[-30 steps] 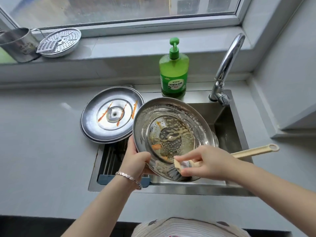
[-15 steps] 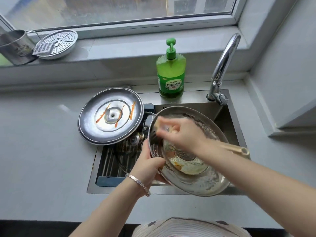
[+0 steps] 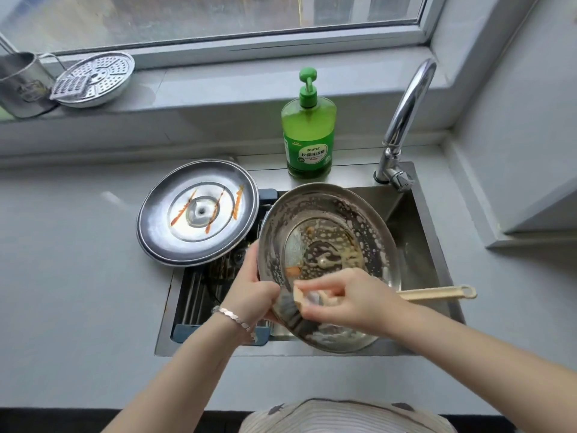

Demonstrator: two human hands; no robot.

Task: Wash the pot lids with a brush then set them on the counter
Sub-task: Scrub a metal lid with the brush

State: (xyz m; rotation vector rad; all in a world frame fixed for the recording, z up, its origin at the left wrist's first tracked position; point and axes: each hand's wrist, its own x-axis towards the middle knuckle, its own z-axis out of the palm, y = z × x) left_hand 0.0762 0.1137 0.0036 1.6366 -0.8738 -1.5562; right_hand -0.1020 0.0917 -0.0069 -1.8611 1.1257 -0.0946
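Observation:
A soapy steel pot lid (image 3: 337, 220) is held tilted over the sink, its inner side facing me, with suds and orange smears on it. My left hand (image 3: 249, 292) grips its left rim. My right hand (image 3: 346, 298) holds a beige long-handled brush (image 3: 437, 293), whose dark bristles press on the lid's lower left part. A second steel lid (image 3: 196, 214) with orange streaks lies upside down on the sink's left edge and the counter.
The steel sink (image 3: 437, 264) holds a dark rack (image 3: 199, 292) on its left side. A green soap bottle (image 3: 309, 132) and the tap (image 3: 402, 120) stand behind it. A steel steamer plate (image 3: 93, 79) and mug (image 3: 18, 85) sit on the windowsill. Grey counter (image 3: 78, 276) lies to the left.
My right hand swept the brush from the lid's upper left down to its lower left edge. The lid has tipped back up so its inner side faces me.

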